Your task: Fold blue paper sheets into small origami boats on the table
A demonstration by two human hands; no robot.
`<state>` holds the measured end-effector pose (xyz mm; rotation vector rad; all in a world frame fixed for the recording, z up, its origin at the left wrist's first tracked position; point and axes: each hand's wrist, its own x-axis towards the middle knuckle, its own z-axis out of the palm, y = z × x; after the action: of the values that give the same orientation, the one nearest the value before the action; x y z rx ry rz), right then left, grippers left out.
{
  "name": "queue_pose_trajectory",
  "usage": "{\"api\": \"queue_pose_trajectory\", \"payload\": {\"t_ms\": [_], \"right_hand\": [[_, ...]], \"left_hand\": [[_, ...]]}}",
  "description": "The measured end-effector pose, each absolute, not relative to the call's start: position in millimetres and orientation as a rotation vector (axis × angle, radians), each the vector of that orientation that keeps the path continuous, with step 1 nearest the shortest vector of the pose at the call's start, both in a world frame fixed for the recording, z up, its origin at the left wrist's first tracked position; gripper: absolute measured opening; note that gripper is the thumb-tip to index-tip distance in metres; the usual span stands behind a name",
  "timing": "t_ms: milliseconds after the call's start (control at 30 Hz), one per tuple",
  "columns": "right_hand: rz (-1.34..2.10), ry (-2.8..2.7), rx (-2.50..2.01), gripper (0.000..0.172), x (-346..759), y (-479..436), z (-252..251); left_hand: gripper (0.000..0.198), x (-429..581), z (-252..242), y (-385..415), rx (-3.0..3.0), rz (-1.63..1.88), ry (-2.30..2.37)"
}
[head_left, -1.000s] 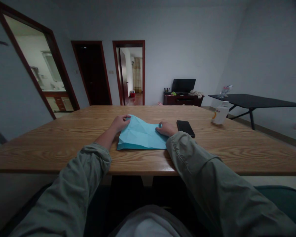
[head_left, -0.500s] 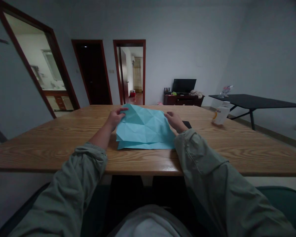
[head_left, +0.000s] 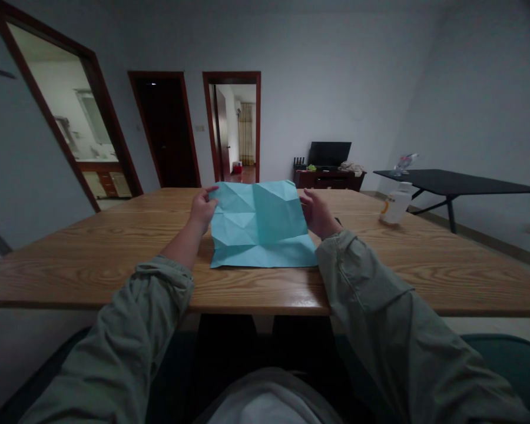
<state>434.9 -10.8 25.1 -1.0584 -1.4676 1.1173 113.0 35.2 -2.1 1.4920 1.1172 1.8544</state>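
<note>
My left hand (head_left: 202, 211) and right hand (head_left: 317, 215) held up a creased square of pale blue paper (head_left: 258, 222), fingers clamped on its side edges (the right fingertips were partly hidden behind the sheet). Its lower edge rested on the wooden table (head_left: 92, 277), the sheet tilted upward.

Pale blue creased paper (head_left: 259, 224); golden-brown wood-grained table (head_left: 115, 271)

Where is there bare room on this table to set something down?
Bare table lies left of the left hand, and between the right sleeve and the bottle. It is crowded around the blue paper, and at the right hand, beside the phone.
</note>
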Motion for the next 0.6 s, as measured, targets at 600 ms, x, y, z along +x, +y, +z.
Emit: {"api": "queue_pose_trajectory", "payload": {"t_ms": [600], "right_hand": [[1.241,-1.463,-1.072,0.052,372.7,-16.0,6.2]], "left_hand": [[0.057,173.8,15.6,11.1,1.407,1.715,0.886]]}}
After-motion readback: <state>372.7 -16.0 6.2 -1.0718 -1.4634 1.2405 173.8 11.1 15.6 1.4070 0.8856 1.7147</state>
